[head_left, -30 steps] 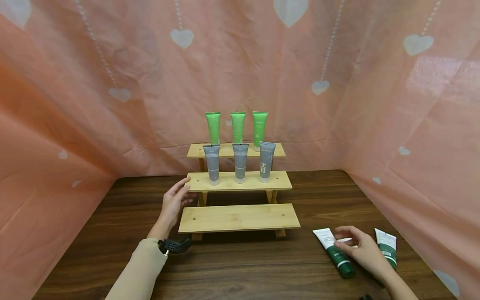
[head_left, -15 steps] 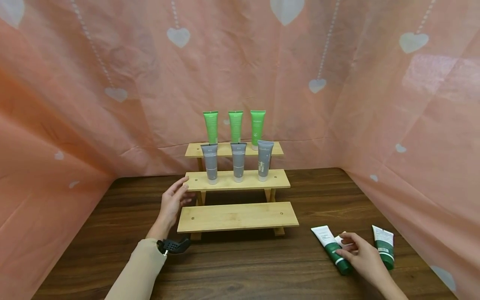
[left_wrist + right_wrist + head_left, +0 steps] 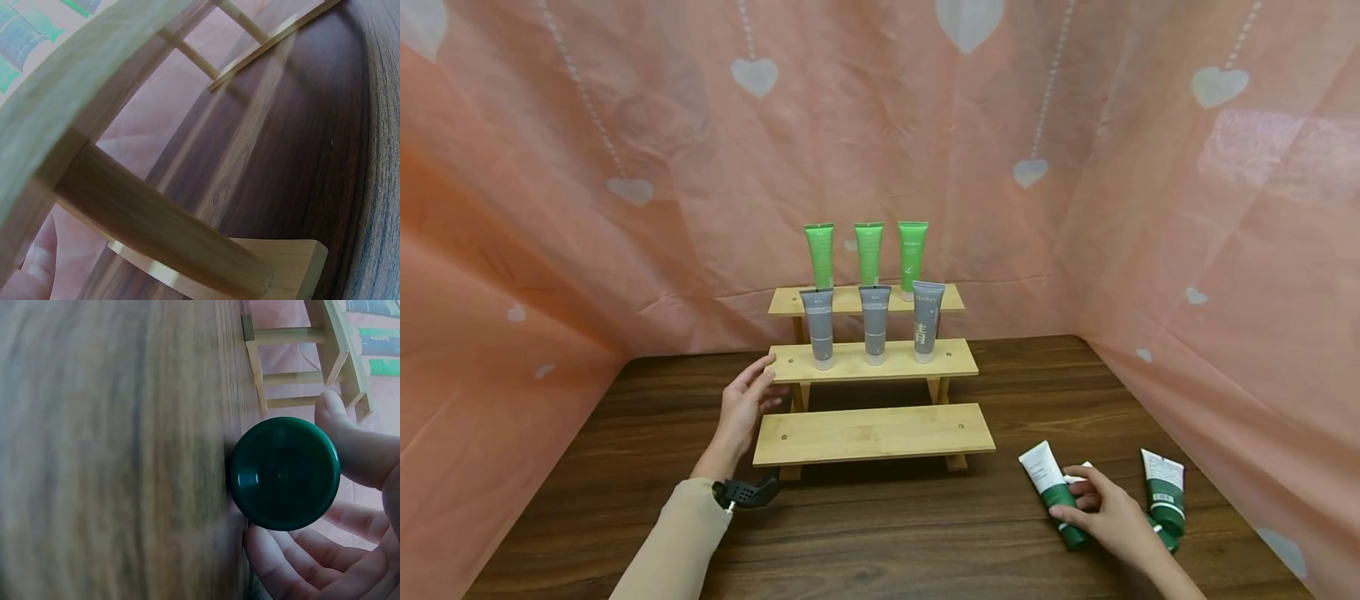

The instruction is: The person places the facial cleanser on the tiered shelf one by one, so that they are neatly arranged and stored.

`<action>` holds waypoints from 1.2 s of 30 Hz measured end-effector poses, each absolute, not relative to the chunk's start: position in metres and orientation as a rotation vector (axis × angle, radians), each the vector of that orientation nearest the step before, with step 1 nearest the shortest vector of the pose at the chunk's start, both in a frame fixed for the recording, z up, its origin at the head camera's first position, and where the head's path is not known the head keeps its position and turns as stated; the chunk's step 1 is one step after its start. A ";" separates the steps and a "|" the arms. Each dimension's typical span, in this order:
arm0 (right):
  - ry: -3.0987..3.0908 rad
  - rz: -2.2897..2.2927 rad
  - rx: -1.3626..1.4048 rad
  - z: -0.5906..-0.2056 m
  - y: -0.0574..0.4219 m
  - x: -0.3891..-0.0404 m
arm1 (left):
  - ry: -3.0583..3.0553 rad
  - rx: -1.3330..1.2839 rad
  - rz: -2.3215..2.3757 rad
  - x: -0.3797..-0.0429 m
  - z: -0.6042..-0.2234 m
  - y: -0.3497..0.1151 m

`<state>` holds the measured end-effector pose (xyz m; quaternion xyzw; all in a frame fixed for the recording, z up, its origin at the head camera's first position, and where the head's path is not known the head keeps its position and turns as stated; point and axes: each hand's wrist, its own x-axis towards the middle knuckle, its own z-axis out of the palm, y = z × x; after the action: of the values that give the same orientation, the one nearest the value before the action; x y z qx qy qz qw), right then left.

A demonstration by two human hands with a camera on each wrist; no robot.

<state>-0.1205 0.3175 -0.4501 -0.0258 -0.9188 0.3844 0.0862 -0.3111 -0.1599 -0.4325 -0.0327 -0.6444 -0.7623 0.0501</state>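
My right hand (image 3: 1108,517) grips a white-and-green squeeze tube (image 3: 1051,492) low over the table at the right. In the right wrist view, its dark green cap (image 3: 284,474) faces the camera, with the thumb above and fingers below. Behind that hand shows a white tube end (image 3: 1077,473), mostly hidden. Another white-and-green tube (image 3: 1165,485) lies to its right, beside a partly covered green cap (image 3: 1167,537). My left hand (image 3: 747,406) holds the left end of the middle shelf of a wooden display stand (image 3: 872,435); some of its fingers are hidden beneath.
Three grey tubes (image 3: 875,325) stand upright on the middle shelf. Three green tubes (image 3: 868,254) stand on the top shelf behind them. Bare wood shows on the lowest shelf. A pink curtain (image 3: 880,125) with hearts surrounds the dark wooden table (image 3: 880,542).
My right hand has closed on the nearer white-and-green tube and shifted it slightly left, turning it a little. A green cap has come into sight on the right. My left hand stays put.
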 end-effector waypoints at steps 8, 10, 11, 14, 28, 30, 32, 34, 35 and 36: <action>-2.713 1.323 -0.041 -0.453 0.314 -0.125 | -1.987 -0.089 -2.308 -0.311 -0.432 -0.161; -2.717 1.308 -0.069 -0.452 0.313 -0.126 | -1.988 -0.089 -2.306 -0.312 -0.432 -0.161; -2.720 1.292 -0.084 -0.452 0.312 -0.127 | -1.988 -0.091 -2.306 -0.312 -0.432 -0.161; -2.732 1.230 -0.128 -0.451 0.311 -0.129 | -1.974 -0.094 -2.312 -0.313 -0.433 -0.161; -2.674 1.313 -0.209 -0.443 0.310 -0.134 | -1.944 -0.111 -2.318 -0.313 -0.432 -0.160; -2.647 1.334 -0.219 -0.442 0.310 -0.135 | -1.940 -0.116 -2.322 -0.314 -0.433 -0.160; -2.632 1.341 -0.233 -0.441 0.309 -0.135 | -1.938 -0.113 -2.327 -0.314 -0.433 -0.161; -2.619 1.348 -0.252 -0.440 0.308 -0.136 | -1.935 -0.105 -2.333 -0.314 -0.433 -0.160; -2.613 1.351 -0.264 -0.439 0.308 -0.136 | -1.931 -0.103 -2.337 -0.314 -0.433 -0.160; -2.602 1.357 -0.271 -0.439 0.307 -0.136 | -1.929 -0.100 -2.338 -0.313 -0.433 -0.160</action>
<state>-0.1364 0.3070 -0.4388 -0.0915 -0.8788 0.4581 0.0970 -0.3134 -0.1600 -0.4332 -0.0330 -0.6351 -0.7698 0.0547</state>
